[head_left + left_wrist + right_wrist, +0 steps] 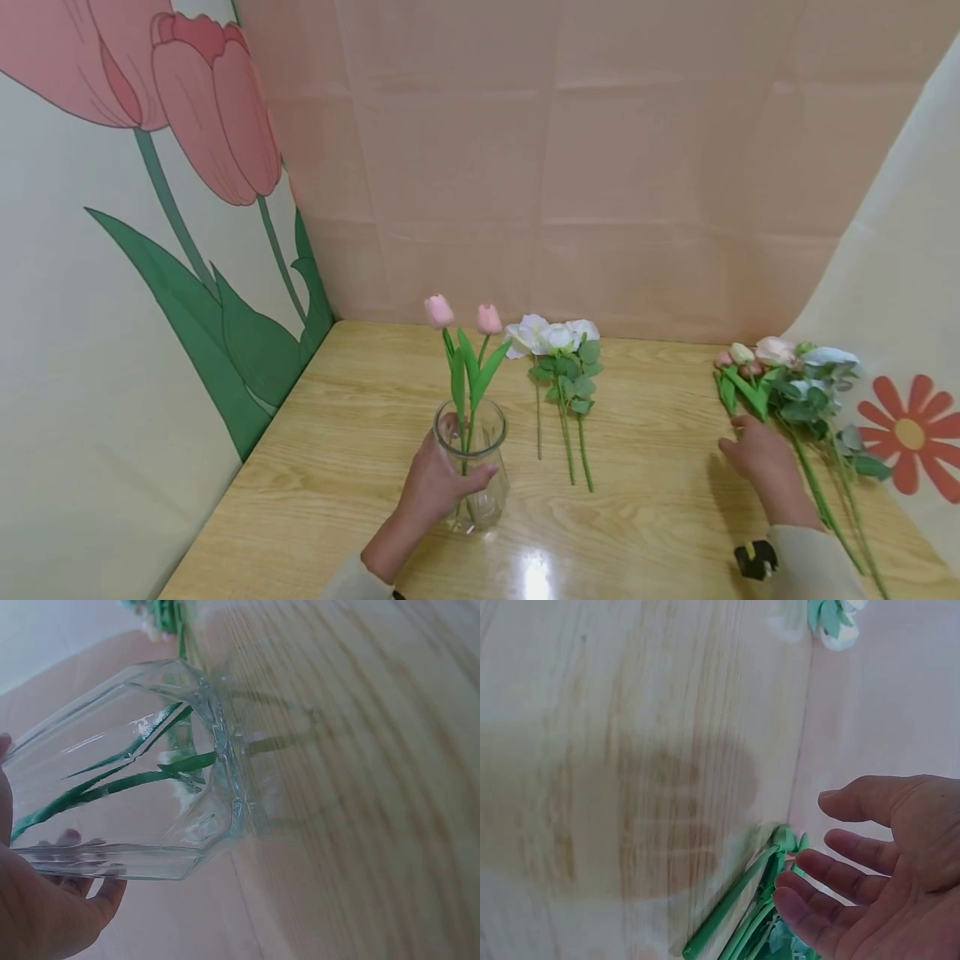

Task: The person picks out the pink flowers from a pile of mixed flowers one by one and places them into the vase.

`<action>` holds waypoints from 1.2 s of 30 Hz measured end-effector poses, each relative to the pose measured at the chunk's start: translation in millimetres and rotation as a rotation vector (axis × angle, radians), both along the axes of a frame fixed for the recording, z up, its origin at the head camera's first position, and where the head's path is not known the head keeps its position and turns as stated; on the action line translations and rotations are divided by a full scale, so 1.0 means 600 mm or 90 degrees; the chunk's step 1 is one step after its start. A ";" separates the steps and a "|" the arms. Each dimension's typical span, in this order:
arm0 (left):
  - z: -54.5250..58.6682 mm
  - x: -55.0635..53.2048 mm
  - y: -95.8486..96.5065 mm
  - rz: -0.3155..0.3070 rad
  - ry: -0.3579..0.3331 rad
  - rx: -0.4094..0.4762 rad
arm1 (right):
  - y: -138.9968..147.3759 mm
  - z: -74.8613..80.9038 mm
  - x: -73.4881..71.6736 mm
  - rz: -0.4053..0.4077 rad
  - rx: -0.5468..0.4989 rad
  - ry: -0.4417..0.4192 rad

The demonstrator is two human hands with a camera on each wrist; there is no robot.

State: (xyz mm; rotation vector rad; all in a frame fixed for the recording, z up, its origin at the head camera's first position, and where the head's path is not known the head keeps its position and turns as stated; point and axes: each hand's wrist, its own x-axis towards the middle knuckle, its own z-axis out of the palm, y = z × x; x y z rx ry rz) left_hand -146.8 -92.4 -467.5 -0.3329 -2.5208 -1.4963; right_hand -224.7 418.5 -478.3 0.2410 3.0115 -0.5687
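Note:
My left hand (433, 490) grips a clear glass vase (493, 492) that stands on the table, thumb across the near side and fingers round the other. Two pink tulips (489, 320) with green leaves stand in it; the left wrist view shows their stems (127, 782) through the glass, reaching near the base. At the right, my right hand (767, 468) is beside a pile of mixed flowers (801, 400), its fingers loosely spread with nothing between them. In the right wrist view the fingertips are close to green stems (761, 889); whether they touch cannot be told.
Several white flowers (558, 337) with thin stems and green leaves lie right of the vase. A wooden table (645, 517) carries everything. Behind it hangs a pinkish cloth (585, 167); a tulip-print panel (217, 125) is at left, a flower-print cloth (911, 433) at right.

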 end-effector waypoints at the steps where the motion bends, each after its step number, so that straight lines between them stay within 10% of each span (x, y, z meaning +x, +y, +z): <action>1: 0.000 0.000 0.000 0.000 0.001 -0.001 | 0.000 0.000 0.000 -0.003 0.000 -0.003; 36: 0.003 0.002 0.001 0.016 -0.008 -0.003 | 0.036 -0.034 -0.017 -0.034 0.017 -0.024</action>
